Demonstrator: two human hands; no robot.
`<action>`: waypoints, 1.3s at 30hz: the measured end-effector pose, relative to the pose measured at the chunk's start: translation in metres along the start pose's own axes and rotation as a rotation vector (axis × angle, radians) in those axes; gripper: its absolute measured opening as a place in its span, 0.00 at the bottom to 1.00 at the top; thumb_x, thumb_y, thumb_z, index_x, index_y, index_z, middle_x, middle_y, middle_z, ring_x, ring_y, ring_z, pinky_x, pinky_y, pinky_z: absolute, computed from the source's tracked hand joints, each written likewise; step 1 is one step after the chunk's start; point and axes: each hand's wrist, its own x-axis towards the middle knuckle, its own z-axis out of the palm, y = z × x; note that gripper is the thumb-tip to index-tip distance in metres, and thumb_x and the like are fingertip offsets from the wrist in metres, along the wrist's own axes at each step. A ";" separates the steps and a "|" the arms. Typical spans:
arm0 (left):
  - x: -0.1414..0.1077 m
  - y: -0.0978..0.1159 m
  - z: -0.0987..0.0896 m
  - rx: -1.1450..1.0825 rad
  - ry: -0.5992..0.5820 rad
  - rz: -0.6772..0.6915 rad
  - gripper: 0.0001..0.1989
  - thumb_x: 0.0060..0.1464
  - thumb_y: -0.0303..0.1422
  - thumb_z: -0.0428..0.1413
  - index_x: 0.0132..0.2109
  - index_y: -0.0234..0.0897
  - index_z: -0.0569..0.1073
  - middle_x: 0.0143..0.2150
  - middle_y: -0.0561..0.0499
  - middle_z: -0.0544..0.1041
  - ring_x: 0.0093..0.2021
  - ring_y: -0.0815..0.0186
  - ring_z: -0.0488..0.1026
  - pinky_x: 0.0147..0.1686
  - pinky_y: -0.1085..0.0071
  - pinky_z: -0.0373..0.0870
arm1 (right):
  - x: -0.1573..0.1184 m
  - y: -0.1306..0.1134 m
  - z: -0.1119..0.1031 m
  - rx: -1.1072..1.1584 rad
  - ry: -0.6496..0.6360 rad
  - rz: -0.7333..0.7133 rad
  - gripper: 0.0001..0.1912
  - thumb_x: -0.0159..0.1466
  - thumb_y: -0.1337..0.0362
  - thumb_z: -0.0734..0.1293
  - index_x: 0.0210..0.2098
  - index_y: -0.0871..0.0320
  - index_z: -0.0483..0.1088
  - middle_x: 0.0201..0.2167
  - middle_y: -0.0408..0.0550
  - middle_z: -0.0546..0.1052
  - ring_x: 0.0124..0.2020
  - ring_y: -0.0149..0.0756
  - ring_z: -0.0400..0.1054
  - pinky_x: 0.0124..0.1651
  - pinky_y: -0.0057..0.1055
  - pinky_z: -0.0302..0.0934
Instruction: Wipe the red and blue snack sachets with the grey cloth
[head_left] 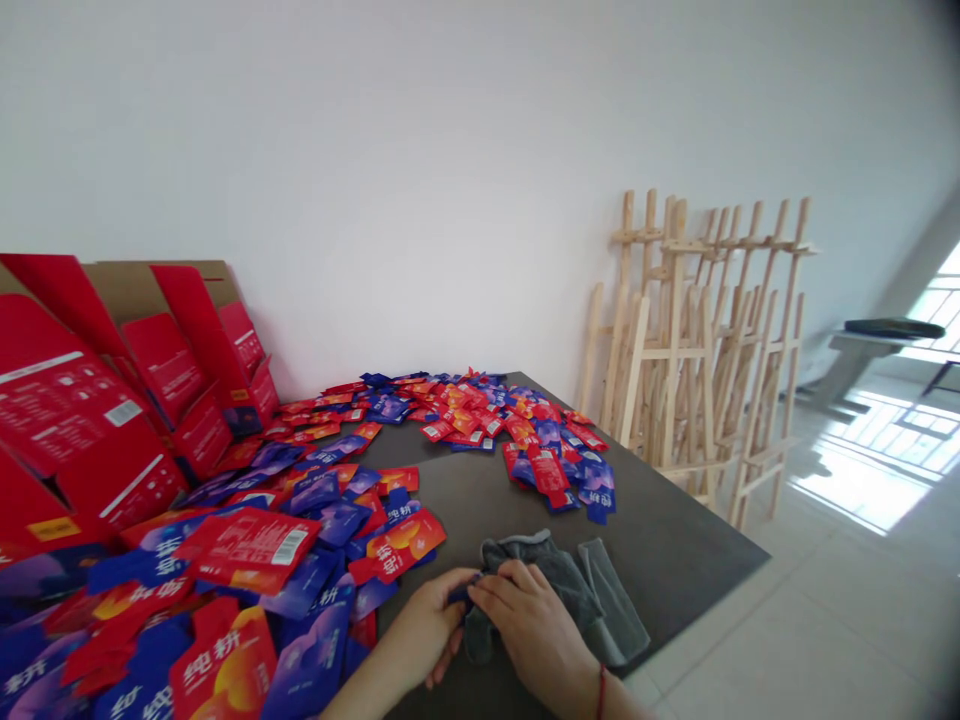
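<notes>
My left hand (429, 628) is closed, thumb and fingers pinching a small dark blue thing (459, 592) that is mostly hidden. Against it presses my right hand (534, 632), its fingers curled together at the same spot; a red cord circles that wrist. A crumpled grey cloth (559, 575), velvety with a lighter edge, lies on the dark table (465, 490) just behind and right of my hands. Part of the cloth also shows below my fingers. To the left, an orange-red packet (405, 545) lies nearest my left hand, on a blue one.
Flat red and blue packets (259, 550) cover the table's left side, with another pile (480, 410) along the back. Open red boxes (187, 365) stand at left by the wall. Wooden easels (675, 350) stand on the floor beyond the table's right edge.
</notes>
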 end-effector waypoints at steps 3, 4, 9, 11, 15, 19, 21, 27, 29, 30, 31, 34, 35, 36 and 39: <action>-0.003 0.003 0.001 0.012 0.001 -0.007 0.24 0.56 0.32 0.45 0.60 0.34 0.60 0.15 0.63 0.64 0.09 0.72 0.60 0.08 0.81 0.52 | -0.003 0.006 -0.004 -0.010 -0.002 0.039 0.19 0.67 0.69 0.60 0.55 0.47 0.66 0.49 0.40 0.74 0.49 0.36 0.61 0.51 0.33 0.54; -0.004 0.004 0.001 0.016 -0.002 -0.009 0.24 0.56 0.32 0.45 0.59 0.34 0.60 0.15 0.63 0.64 0.09 0.72 0.60 0.08 0.81 0.51 | -0.004 0.008 -0.006 -0.010 -0.003 0.058 0.20 0.66 0.71 0.60 0.55 0.47 0.66 0.49 0.40 0.74 0.49 0.36 0.61 0.52 0.33 0.54; -0.007 0.006 0.002 -0.009 0.003 -0.007 0.21 0.57 0.32 0.44 0.58 0.36 0.60 0.15 0.63 0.64 0.09 0.73 0.59 0.08 0.82 0.50 | -0.007 0.027 -0.021 -0.066 -0.005 0.194 0.24 0.60 0.78 0.58 0.50 0.50 0.70 0.47 0.42 0.75 0.49 0.38 0.62 0.53 0.35 0.55; -0.007 0.007 0.002 -0.027 0.009 -0.012 0.21 0.57 0.31 0.42 0.57 0.35 0.60 0.15 0.63 0.64 0.09 0.73 0.60 0.08 0.82 0.50 | -0.012 0.037 -0.029 -0.099 -0.007 0.245 0.24 0.58 0.79 0.58 0.48 0.53 0.72 0.46 0.45 0.75 0.49 0.40 0.62 0.52 0.36 0.55; -0.005 0.006 0.004 -0.065 0.017 -0.031 0.23 0.54 0.28 0.40 0.57 0.36 0.60 0.17 0.61 0.65 0.11 0.71 0.64 0.09 0.82 0.51 | -0.025 0.036 -0.033 -0.124 0.055 0.249 0.25 0.57 0.79 0.59 0.51 0.53 0.70 0.47 0.45 0.75 0.50 0.41 0.62 0.53 0.38 0.55; -0.005 0.006 0.003 -0.073 0.010 -0.014 0.23 0.53 0.29 0.42 0.56 0.36 0.61 0.17 0.61 0.67 0.11 0.72 0.64 0.09 0.82 0.52 | -0.026 0.006 -0.010 -0.113 0.014 -0.027 0.20 0.63 0.73 0.61 0.53 0.49 0.67 0.47 0.42 0.75 0.46 0.38 0.64 0.48 0.33 0.57; -0.006 0.006 0.002 -0.068 0.007 -0.001 0.22 0.53 0.30 0.43 0.55 0.36 0.61 0.17 0.61 0.67 0.10 0.72 0.64 0.09 0.82 0.52 | -0.023 -0.006 0.002 -0.106 0.012 -0.115 0.14 0.66 0.67 0.62 0.49 0.49 0.68 0.44 0.41 0.76 0.43 0.36 0.65 0.44 0.32 0.58; -0.006 0.004 0.001 -0.069 -0.017 0.005 0.23 0.53 0.29 0.41 0.56 0.36 0.59 0.18 0.61 0.67 0.10 0.71 0.64 0.08 0.81 0.53 | -0.030 0.004 -0.010 -0.099 -0.024 -0.075 0.13 0.66 0.65 0.63 0.51 0.50 0.67 0.47 0.41 0.76 0.45 0.37 0.64 0.46 0.32 0.58; -0.005 0.004 0.001 -0.084 -0.021 -0.006 0.22 0.54 0.31 0.42 0.57 0.37 0.59 0.18 0.61 0.67 0.11 0.71 0.65 0.08 0.81 0.53 | -0.039 0.015 -0.019 -0.111 -0.037 -0.055 0.15 0.66 0.69 0.62 0.51 0.50 0.68 0.48 0.41 0.75 0.46 0.37 0.64 0.46 0.32 0.58; -0.004 0.004 0.001 -0.093 -0.025 -0.015 0.22 0.55 0.32 0.43 0.57 0.37 0.58 0.18 0.61 0.67 0.11 0.71 0.65 0.08 0.82 0.53 | -0.044 0.022 -0.023 -0.116 -0.038 -0.040 0.17 0.65 0.71 0.61 0.51 0.49 0.68 0.48 0.41 0.75 0.46 0.37 0.64 0.47 0.31 0.58; -0.004 0.004 0.002 -0.099 -0.026 -0.025 0.22 0.55 0.33 0.44 0.57 0.37 0.58 0.18 0.61 0.67 0.11 0.71 0.65 0.09 0.82 0.53 | -0.048 0.028 -0.026 -0.125 -0.036 -0.017 0.19 0.64 0.72 0.61 0.52 0.49 0.68 0.49 0.41 0.75 0.46 0.37 0.64 0.47 0.32 0.58; -0.003 0.006 0.002 -0.103 -0.020 -0.045 0.20 0.57 0.32 0.42 0.57 0.37 0.57 0.19 0.61 0.67 0.10 0.72 0.65 0.08 0.82 0.54 | -0.057 0.045 -0.033 -0.158 -0.024 0.087 0.24 0.60 0.75 0.61 0.53 0.48 0.68 0.50 0.42 0.74 0.49 0.39 0.63 0.50 0.35 0.58; -0.003 0.006 0.002 -0.103 -0.017 -0.049 0.20 0.58 0.31 0.41 0.57 0.37 0.57 0.19 0.61 0.67 0.11 0.72 0.66 0.08 0.82 0.55 | -0.057 0.047 -0.036 -0.162 -0.013 0.125 0.25 0.59 0.76 0.60 0.53 0.49 0.68 0.50 0.42 0.74 0.49 0.40 0.63 0.51 0.36 0.57; -0.002 0.007 0.003 -0.101 -0.012 -0.055 0.20 0.58 0.29 0.40 0.57 0.36 0.56 0.19 0.61 0.67 0.11 0.72 0.66 0.08 0.82 0.55 | -0.055 0.048 -0.038 -0.158 0.000 0.158 0.26 0.59 0.77 0.60 0.53 0.49 0.68 0.50 0.43 0.74 0.50 0.40 0.62 0.52 0.37 0.57; -0.001 0.007 0.005 -0.088 -0.006 -0.089 0.20 0.59 0.27 0.38 0.58 0.36 0.55 0.19 0.61 0.67 0.10 0.71 0.66 0.08 0.81 0.56 | -0.039 0.034 -0.036 -0.093 0.043 0.183 0.24 0.61 0.77 0.59 0.53 0.50 0.68 0.51 0.43 0.73 0.51 0.40 0.61 0.54 0.37 0.55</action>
